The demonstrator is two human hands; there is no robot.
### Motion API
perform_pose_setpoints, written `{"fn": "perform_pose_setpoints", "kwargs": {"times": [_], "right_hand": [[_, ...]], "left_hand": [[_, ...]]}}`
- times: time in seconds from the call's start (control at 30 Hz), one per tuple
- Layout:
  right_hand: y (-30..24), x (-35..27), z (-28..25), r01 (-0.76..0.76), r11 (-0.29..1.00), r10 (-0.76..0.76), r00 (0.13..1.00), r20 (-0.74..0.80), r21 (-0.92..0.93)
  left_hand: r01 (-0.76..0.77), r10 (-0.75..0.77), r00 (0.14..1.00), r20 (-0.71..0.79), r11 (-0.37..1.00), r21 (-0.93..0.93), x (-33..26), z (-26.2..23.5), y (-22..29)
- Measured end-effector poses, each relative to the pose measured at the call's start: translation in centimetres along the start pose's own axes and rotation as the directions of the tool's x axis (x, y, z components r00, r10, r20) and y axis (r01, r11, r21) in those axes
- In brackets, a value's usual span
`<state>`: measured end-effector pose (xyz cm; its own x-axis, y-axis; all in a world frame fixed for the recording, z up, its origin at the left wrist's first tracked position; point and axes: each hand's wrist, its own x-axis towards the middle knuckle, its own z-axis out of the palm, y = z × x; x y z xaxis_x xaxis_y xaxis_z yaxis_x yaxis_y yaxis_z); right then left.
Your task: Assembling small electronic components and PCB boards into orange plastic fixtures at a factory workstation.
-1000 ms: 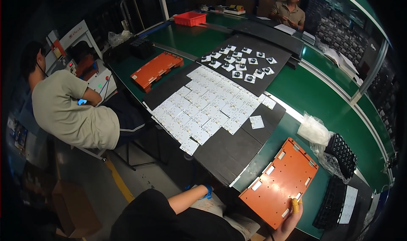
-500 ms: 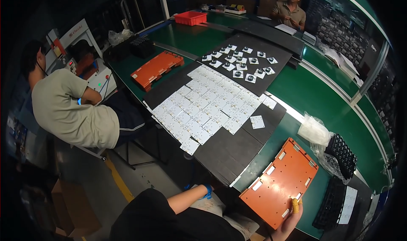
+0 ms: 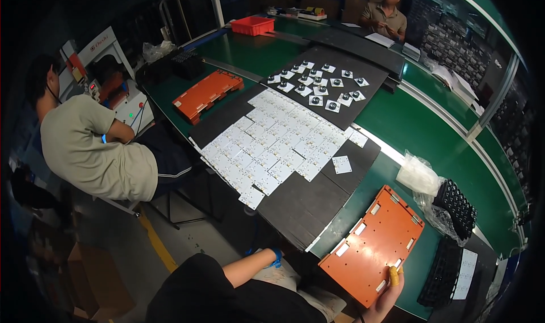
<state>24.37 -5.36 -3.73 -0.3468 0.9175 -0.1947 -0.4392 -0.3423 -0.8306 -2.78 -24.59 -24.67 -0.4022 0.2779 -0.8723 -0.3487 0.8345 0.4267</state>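
Observation:
My right hand [image 3: 390, 289] grips the near right edge of an orange fixture plate [image 3: 372, 243], its thumb in a yellow finger cot lying on the top face. The plate has white pads along its sides, small holes and metal hinges at its far end. It sits tilted at the table's front right. My left forearm reaches across my lap with a blue wrist strap [image 3: 276, 258] on it; the left hand itself is hidden. Beyond, white square circuit boards [image 3: 278, 135] lie joined in a sheet on a black mat [image 3: 306, 209], with a single board [image 3: 342, 164] apart to the right.
Several small boards with black round parts [image 3: 318, 90] stand farther back. Another orange fixture [image 3: 208, 95] lies at left, a red bin [image 3: 252, 26] behind. Black trays [image 3: 457, 209] and plastic wrap [image 3: 420, 175] lie at right. One person [image 3: 99, 144] sits left; another [image 3: 386, 19] is at the back.
The whole view has shifted slightly to the left. The person at the back has tipped their head up. My right hand keeps its hold on the orange fixture plate.

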Motion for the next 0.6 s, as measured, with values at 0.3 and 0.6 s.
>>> {"fn": "perform_pose_setpoints", "kwargs": {"times": [0.3, 0.6], "right_hand": [[-0.2, -0.4, 1.4, 0.014, 1.000, -0.014, 0.999, -0.050, -0.003], [-0.3, -0.3, 1.6, 0.012, 1.000, -0.013, 1.000, -0.021, -0.006]], "left_hand": [[0.353, -0.430, 0.780, 0.454, 0.902, 0.249, 12.6, -1.2, -0.9], [0.132, -0.188, 0.974, 0.127, 0.924, 0.358, 19.5, 3.5, -7.0]]}}
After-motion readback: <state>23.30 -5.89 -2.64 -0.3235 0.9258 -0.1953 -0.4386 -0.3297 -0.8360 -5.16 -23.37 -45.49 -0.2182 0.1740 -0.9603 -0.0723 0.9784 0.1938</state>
